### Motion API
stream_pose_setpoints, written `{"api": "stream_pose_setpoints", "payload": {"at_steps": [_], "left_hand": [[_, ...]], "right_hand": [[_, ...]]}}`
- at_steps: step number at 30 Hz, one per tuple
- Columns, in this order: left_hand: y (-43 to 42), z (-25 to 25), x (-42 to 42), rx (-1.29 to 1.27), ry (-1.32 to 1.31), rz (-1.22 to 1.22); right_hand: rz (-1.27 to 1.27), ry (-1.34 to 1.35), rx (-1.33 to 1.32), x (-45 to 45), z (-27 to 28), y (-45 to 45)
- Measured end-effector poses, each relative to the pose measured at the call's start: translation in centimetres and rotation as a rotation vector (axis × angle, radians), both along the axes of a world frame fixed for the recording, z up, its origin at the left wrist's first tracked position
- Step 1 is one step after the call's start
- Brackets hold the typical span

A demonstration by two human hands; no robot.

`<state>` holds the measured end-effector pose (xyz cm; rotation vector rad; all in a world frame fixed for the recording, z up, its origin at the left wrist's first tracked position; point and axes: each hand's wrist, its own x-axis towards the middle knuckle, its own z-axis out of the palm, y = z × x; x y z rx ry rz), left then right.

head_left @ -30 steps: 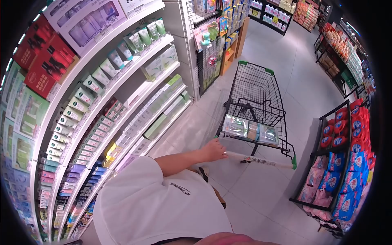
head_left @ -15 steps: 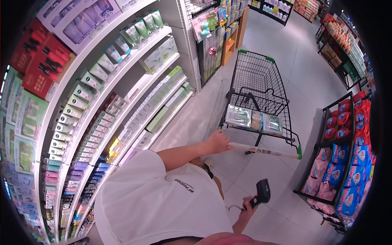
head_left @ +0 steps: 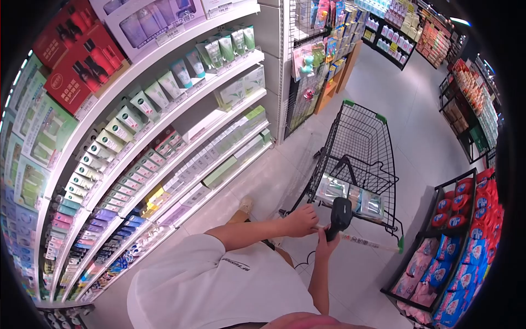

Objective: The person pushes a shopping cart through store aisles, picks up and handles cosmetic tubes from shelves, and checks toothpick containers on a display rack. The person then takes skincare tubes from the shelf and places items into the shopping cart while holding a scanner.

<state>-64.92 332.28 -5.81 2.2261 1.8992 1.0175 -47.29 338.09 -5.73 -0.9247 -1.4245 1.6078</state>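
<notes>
My left hand [head_left: 301,220] is closed around the handle bar [head_left: 368,243] of a black wire shopping cart [head_left: 359,140] with green corner pieces. In my right hand [head_left: 327,241] is a black handheld barcode scanner [head_left: 341,215], held upright by its grip just beside my left hand. Its dark cable [head_left: 304,261] hangs below. Behind the scanner, shiny boxed packages [head_left: 332,188] lie in the near end of the cart, partly hidden by the scanner head.
Shelves [head_left: 164,98] of tubes and boxed cosmetics curve along the left. A black rack [head_left: 422,247] with blue and pink bags and red containers stands close on the right. Hanging goods [head_left: 309,60] fill a mesh panel ahead. Tiled floor [head_left: 419,126] extends past the cart.
My right hand has raised the scanner from low beside the cart to above the handle, next to my left hand. The view has shifted, placing the cart lower in the picture.
</notes>
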Motion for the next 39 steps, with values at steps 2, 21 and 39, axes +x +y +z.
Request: {"api": "stream_pose_setpoints", "payload": {"at_steps": [2,21,39], "left_hand": [[-1.1,0.0,-2.2,-0.124,-0.030,-0.052],[1.4,-1.8,-22.5,0.000,-0.245,-0.262],[0.0,15.9,-51.0,0.450,-0.102,0.699]], "right_hand": [[-0.040,-0.039,0.100,-0.2,-1.0,-0.5],[-0.395,0.045,-0.051,-15.9,7.8,-4.6],[0.222,0.219,-0.054,-43.7,9.4,5.8]]}}
